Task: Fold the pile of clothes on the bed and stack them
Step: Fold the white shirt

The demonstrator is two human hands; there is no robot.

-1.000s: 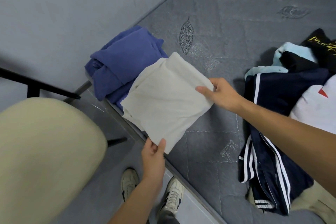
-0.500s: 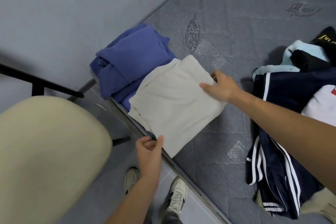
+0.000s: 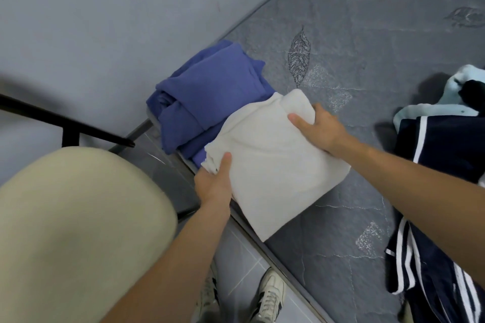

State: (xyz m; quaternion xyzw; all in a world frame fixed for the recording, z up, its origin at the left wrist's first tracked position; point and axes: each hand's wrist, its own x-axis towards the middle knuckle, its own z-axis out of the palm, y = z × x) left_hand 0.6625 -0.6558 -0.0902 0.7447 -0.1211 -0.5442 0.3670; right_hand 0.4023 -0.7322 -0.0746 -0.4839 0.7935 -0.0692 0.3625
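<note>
A folded cream garment (image 3: 273, 165) lies on the grey mattress (image 3: 367, 47), its far-left edge overlapping a folded blue garment (image 3: 210, 94) in the bed's corner by the wall. My left hand (image 3: 215, 181) grips the cream garment's near-left corner, thumb on top. At the garment's far corner my right hand (image 3: 319, 127) holds the fabric, thumb on top and fingers curled round the edge. An unfolded pile (image 3: 443, 165) sits at the right: a navy piece with white stripes, a light blue piece and a black piece.
A beige chair seat (image 3: 78, 231) fills the lower left beside the bed. A black metal rail (image 3: 65, 123) runs along the grey wall. The bed's edge (image 3: 275, 257) crosses diagonally; my shoes (image 3: 267, 299) stand on the tiled floor below it.
The cream garment has come down from the air onto the mattress against the blue one. My left hand let go of the near corner and now grips the left corner.
</note>
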